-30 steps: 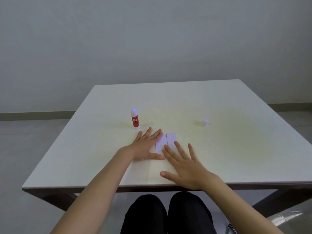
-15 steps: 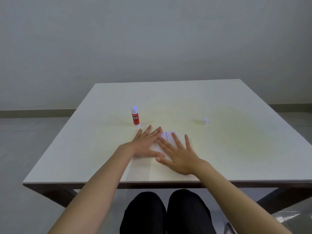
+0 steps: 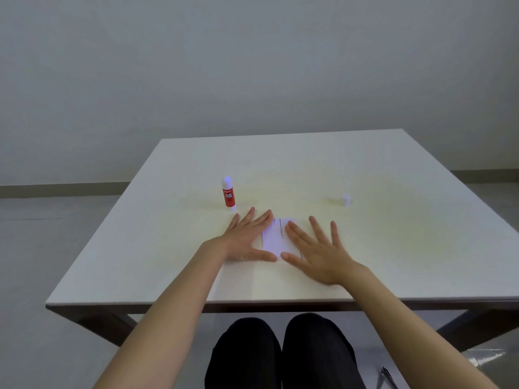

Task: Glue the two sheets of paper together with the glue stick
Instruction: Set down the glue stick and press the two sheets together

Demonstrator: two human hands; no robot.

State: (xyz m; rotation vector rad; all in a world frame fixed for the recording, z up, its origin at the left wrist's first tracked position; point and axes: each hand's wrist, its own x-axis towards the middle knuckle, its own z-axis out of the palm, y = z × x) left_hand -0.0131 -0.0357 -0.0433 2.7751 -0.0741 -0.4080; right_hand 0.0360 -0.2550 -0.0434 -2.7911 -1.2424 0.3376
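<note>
A small white paper [image 3: 276,237] with a line of print lies flat on the white table [image 3: 393,248]. I cannot tell the two sheets apart. My left hand [image 3: 247,240] rests flat, fingers spread, over the paper's left edge. My right hand [image 3: 317,252] lies flat with fingers spread over its right part. A red glue stick [image 3: 228,195] stands upright with no cap, just beyond my left hand's fingertips. Its white cap [image 3: 345,200] lies apart on the table, beyond my right hand.
The table's front edge [image 3: 280,301] runs just below my wrists, with my knees [image 3: 280,349] under it. A grey wall stands behind the table. A thin metal object [image 3: 389,377] shows at the bottom right.
My right hand has slid forward and then to the right across the paper, uncovering more of its middle. My left hand has stayed in place.
</note>
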